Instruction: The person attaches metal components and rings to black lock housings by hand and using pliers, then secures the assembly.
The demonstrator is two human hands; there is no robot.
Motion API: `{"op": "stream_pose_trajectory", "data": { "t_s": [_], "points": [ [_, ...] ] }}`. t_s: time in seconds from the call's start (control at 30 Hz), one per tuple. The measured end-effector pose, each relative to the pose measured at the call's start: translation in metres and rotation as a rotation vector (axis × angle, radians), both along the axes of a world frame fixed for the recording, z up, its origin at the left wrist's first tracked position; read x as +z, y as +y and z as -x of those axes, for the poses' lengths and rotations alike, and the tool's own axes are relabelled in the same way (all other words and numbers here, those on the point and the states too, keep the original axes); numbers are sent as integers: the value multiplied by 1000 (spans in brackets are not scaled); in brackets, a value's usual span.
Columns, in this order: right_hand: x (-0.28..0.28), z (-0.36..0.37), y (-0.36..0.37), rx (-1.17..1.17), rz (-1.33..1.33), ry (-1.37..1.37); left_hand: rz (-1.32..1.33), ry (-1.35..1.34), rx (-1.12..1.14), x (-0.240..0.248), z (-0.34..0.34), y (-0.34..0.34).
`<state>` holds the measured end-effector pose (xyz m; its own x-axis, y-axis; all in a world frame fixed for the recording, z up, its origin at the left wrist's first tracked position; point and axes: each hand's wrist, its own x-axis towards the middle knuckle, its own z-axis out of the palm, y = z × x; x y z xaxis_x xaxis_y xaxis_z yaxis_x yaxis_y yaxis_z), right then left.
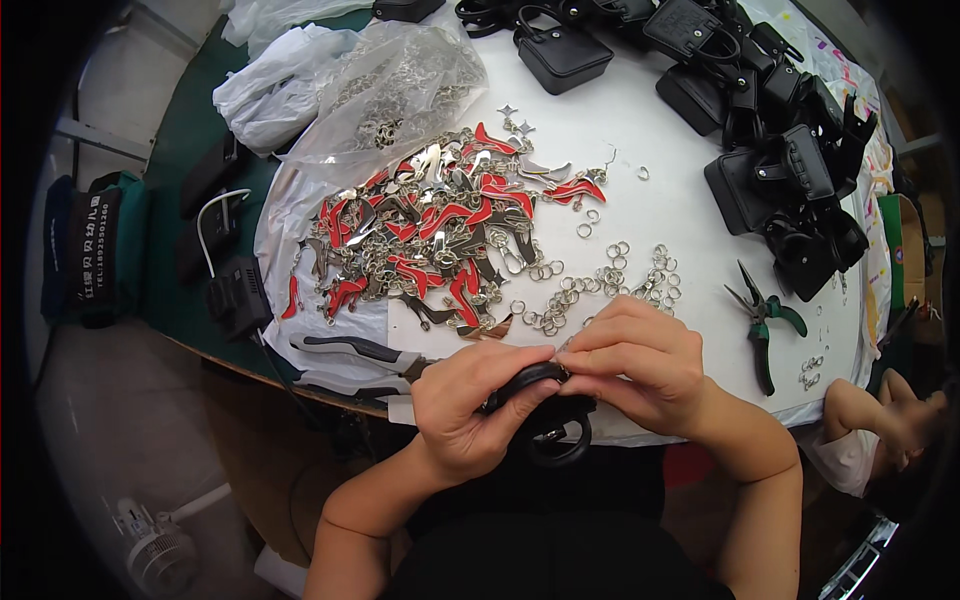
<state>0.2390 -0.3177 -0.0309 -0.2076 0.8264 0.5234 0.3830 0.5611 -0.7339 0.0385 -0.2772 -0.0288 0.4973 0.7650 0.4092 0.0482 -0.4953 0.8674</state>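
OK, L hand [462, 408] grips blk bag [528, 379], prob. steadying it; my R hand [640, 365] pinched alongside, can't tell on what.

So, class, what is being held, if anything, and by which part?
A small black item: the left hand pinches its curved upper part; the right hand is at that part's end, its hold unclear.

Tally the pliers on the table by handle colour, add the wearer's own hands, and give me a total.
Green-handled pliers: 1
Grey-and-black-handled pliers: 1
Wearer's hands, left hand and right hand: 2
Total: 4
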Motion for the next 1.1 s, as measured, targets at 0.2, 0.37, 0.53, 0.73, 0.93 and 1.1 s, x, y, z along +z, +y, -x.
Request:
{"op": "stream_pose_trajectory", "data": {
  "t_s": [0.2,0.37,0.53,0.73,0.93,1.1],
  "points": [
    [-1,3,0,-15,15,15,-94,-41,21,-3,-3,-2],
    [-3,3,-1,7,117,114,-130,-24,-16,-2,-2,-2],
    [-4,1,4,110,336,290,-109,-35,-32,2,1,4],
    [12,-7,7,286,536,347,-103,32,19,11,3,5],
    [28,-10,0,240,522,176,-179,16,-64,7,4,3],
    [32,1,-13,-13,433,150,-336,125,-46,14,4,5]
  ]
}}
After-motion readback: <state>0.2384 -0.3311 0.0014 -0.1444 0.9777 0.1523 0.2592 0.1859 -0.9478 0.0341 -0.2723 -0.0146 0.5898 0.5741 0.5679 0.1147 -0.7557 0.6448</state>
